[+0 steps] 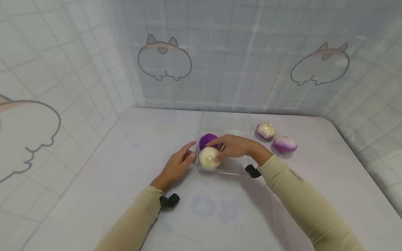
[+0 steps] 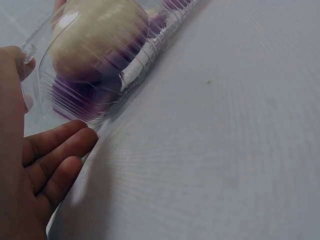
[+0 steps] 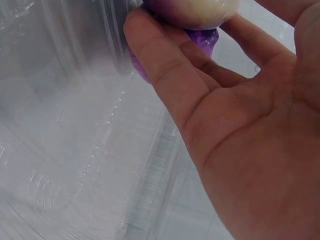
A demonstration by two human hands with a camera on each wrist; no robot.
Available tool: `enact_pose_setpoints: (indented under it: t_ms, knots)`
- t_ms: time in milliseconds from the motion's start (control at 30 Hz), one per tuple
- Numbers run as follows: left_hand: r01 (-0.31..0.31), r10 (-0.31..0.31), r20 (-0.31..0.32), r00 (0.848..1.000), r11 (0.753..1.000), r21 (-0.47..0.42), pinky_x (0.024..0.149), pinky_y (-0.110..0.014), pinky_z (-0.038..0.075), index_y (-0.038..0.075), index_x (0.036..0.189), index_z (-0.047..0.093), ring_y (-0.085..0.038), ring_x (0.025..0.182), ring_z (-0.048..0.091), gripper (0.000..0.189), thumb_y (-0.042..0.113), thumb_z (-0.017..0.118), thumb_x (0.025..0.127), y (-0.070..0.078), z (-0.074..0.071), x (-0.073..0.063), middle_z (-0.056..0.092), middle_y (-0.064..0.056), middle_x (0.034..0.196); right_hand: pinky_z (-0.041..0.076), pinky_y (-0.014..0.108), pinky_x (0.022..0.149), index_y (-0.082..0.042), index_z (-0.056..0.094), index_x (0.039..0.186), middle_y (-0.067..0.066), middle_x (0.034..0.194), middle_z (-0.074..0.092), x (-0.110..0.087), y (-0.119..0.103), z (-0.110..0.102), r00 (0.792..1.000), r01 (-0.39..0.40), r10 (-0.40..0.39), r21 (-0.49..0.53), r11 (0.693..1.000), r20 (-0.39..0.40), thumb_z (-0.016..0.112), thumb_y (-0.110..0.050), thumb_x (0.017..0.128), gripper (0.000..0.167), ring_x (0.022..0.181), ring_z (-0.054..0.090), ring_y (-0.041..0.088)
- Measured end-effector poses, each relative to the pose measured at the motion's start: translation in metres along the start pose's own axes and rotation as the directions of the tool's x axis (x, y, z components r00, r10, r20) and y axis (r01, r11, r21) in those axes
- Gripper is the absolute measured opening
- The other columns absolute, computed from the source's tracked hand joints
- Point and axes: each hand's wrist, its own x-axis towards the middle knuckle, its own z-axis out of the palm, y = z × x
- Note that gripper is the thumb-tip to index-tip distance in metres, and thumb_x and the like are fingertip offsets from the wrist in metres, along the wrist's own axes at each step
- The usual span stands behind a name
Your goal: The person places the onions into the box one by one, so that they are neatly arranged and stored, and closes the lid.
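The held bulb [image 1: 206, 162] is cream and purple, the bulb behind it [image 1: 206, 141] deep purple; the far bulb [image 1: 266, 130] cream and purple, the right bulb [image 1: 285, 145] purple and white. Sleeves [image 1: 307, 205] are beige, the wall [image 1: 226, 80] grey-gridded.

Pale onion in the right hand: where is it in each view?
Head: onion, just below centre, slightly right.
Left wrist: onion, upper left.
Right wrist: onion, top edge, right of centre, partly cut off.
Shared landmark: clear box, in all three views.
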Motion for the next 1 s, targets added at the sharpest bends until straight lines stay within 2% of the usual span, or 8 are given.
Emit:
enact_pose_setpoints:
  t_ms: [267, 500, 733, 833, 1000]
  knots:
    - [-0.004, 0.004, -0.004, 1.0, 1.0, -0.004, 0.086, -0.041, 0.049, 0.023, 0.154, 0.042, -0.017, 0.093, 0.061, 0.05, 0.031, 0.052, 0.105, 0.0003, -0.001, 0.0006, 0.067, -0.002, 0.106, 0.049, 0.039, 0.094, -0.013, 0.054, 0.146, 0.004, 0.121, 0.066, -0.0005, -0.0015, -0.0017, 1.0, 0.018, -0.018, -0.021, 1.0, 0.016, 0.077, -0.025, 0.088, 0.064, 0.11, 0.064, 0.021]
    - [-0.02, 0.02, 0.002, 1.0, 1.0, 0.002, 0.085, -0.041, 0.049, 0.021, 0.154, 0.042, -0.017, 0.092, 0.062, 0.05, 0.03, 0.052, 0.106, -0.0019, 0.0006, 0.0015, 0.068, -0.003, 0.106, 0.048, 0.039, 0.095, -0.012, 0.049, 0.149, 0.004, 0.126, 0.064, -0.0006, -0.0045, 0.0039, 1.0, 0.014, -0.013, -0.096, 0.995, 0.017, 0.073, -0.026, 0.092, 0.063, 0.111, 0.061, 0.022]
    - [-0.023, 0.023, -0.004, 1.0, 1.0, -0.006, 0.085, -0.04, 0.049, 0.018, 0.153, 0.043, -0.016, 0.092, 0.062, 0.05, 0.027, 0.052, 0.105, 0.0004, 0.0012, 0.0001, 0.068, -0.003, 0.104, 0.046, 0.04, 0.098, -0.011, 0.045, 0.152, 0.004, 0.133, 0.061, 0.0018, -0.0034, 0.0055, 0.998, 0.054, -0.048, -0.132, 0.99, 0.046, 0.068, -0.028, 0.096, 0.063, 0.115, 0.059, 0.02]
    - [-0.018, 0.018, -0.002, 1.0, 1.0, -0.011, 0.085, -0.04, 0.049, 0.019, 0.153, 0.043, -0.016, 0.092, 0.062, 0.049, 0.027, 0.052, 0.105, 0.002, 0.0011, 0.0003, 0.068, -0.003, 0.104, 0.049, 0.037, 0.093, -0.01, 0.045, 0.151, 0.004, 0.13, 0.062, 0.0016, -0.0033, 0.0053, 0.998, 0.056, -0.051, -0.104, 0.993, 0.049, 0.069, -0.026, 0.096, 0.063, 0.11, 0.061, 0.019]
    - [-0.022, 0.022, -0.001, 1.0, 1.0, -0.008, 0.084, -0.04, 0.049, 0.019, 0.153, 0.043, -0.016, 0.09, 0.062, 0.05, 0.027, 0.052, 0.105, 0.0017, 0.0006, 0.0007, 0.068, -0.003, 0.104, 0.056, 0.038, 0.078, -0.009, 0.044, 0.152, 0.006, 0.119, 0.063, 0.0025, -0.0037, 0.0042, 0.996, 0.024, -0.026, 0.015, 1.0, 0.08, 0.071, -0.021, 0.094, 0.065, 0.092, 0.064, 0.02]
